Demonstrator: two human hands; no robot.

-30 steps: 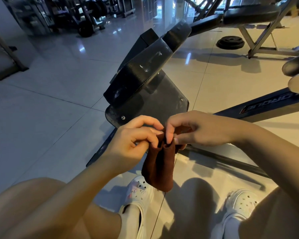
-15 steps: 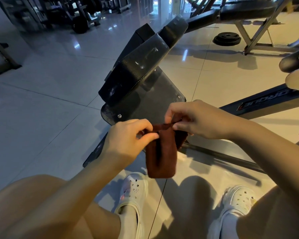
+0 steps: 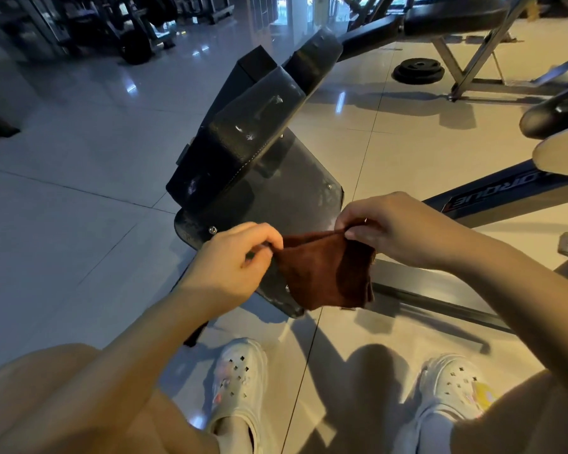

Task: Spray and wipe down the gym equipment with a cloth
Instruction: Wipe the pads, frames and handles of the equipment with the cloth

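Cloth, dark red-brown, held in the air just in front of the black padded gym equipment. Left hand pinches its left top corner; right hand pinches the right top corner. Top edge pulled straight between both grips, rest hanging. White clogs on tiled floor below.

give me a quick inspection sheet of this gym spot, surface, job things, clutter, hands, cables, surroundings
surface: glossy tiled floor, reflections on it
job's things: brown cloth stretched in the air in front of the black padded machine and its footplate; no spray bottle seen
clutter: weight plates lying on the floor
grippers: left hand pinches the cloth's left edge; right hand pinches its top right edge
cables: nothing seen
surroundings: bench behind, blue frame beam at right, dim machines far left
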